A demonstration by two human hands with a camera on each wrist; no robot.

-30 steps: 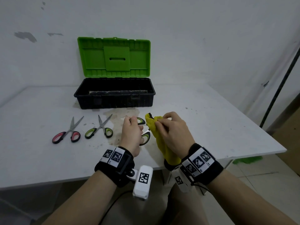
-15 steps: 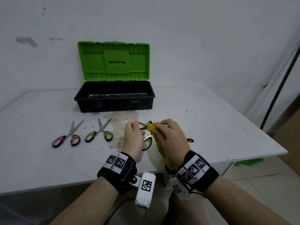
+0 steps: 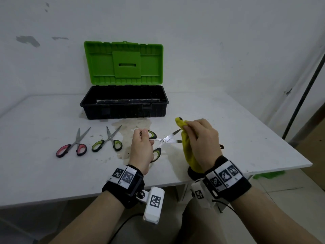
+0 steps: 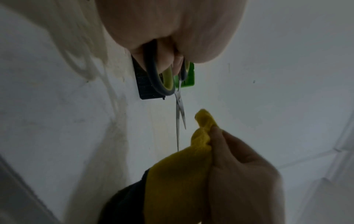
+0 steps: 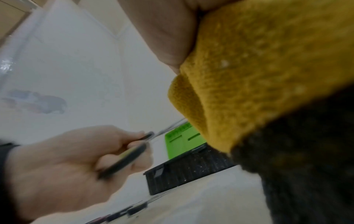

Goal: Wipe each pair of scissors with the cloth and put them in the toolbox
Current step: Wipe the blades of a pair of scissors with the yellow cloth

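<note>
My left hand (image 3: 143, 147) grips the green-and-black handles of a pair of scissors (image 3: 166, 140) held above the table, its blades spread apart and pointing right. In the left wrist view the same scissors (image 4: 179, 109) point down toward the cloth. My right hand (image 3: 202, 140) holds a bunched yellow cloth (image 3: 187, 147) right at the blade tips. The cloth (image 5: 249, 68) fills the right wrist view. The toolbox (image 3: 124, 104) stands open at the back, black base and green lid upright. Two more scissors lie on the table: a red-handled pair (image 3: 73, 145) and a green-handled pair (image 3: 109, 141).
The white table (image 3: 246, 138) has a brownish stain in front of the toolbox and a near edge just under my wrists. A dark pole (image 3: 302, 95) leans at the right, beyond the table's edge. A small dark item (image 3: 222, 147) lies behind my right hand.
My right hand with the cloth has slid right along the blades, away from my left hand, so the blades now show and stand spread apart. The view has shifted slightly.
</note>
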